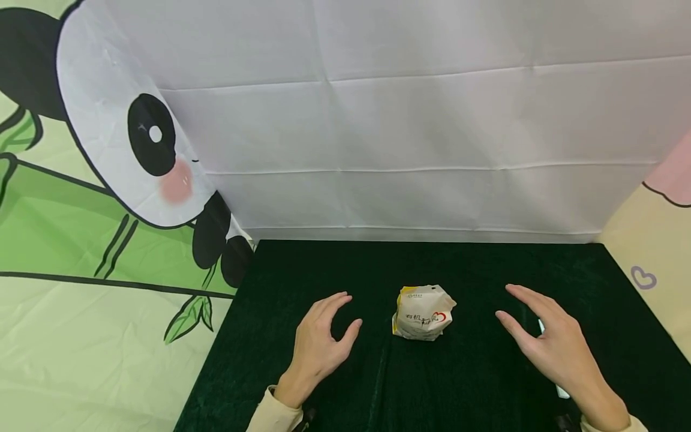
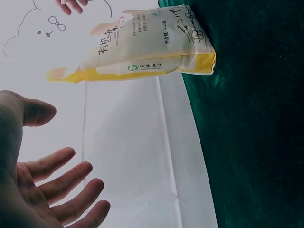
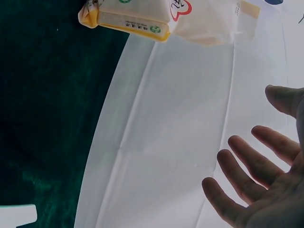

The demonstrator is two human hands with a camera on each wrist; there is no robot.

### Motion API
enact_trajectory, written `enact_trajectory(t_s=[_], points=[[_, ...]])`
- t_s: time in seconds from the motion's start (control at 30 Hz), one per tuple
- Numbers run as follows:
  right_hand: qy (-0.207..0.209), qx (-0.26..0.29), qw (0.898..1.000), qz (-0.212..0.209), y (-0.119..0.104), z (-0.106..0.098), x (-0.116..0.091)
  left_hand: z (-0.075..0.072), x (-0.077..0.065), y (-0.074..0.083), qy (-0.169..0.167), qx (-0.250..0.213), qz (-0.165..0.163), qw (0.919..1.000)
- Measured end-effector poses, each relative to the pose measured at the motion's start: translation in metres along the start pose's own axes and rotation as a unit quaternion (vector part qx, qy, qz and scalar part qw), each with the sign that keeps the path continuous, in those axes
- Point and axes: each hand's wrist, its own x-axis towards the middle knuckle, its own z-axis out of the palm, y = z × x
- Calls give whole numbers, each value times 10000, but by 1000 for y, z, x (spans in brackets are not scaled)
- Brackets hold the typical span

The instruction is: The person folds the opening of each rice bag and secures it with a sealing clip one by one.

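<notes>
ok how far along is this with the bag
Done: the bag stands upright on the green cloth. In hand: nothing; the left hand and right hand are open on either side of it. Remaining: apparently any handling of the bag, since neither hand touches it yet.

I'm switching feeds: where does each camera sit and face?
Head: on the head, facing forward and down at the white-and-yellow packet; left hand, right hand and sleeves show.
Left wrist: worn there, facing the packet and white backdrop; left hand shows, right hand partly.
Right wrist: worn there, facing packet and backdrop; right hand shows.
Both wrist views share packet and backdrop.
</notes>
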Motion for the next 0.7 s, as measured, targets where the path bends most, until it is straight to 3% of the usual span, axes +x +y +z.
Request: enact_trajectory(t_s=[0.7], points=[[45, 104, 9997, -205, -5, 10, 4, 5, 10, 8, 64, -144, 10, 9999]])
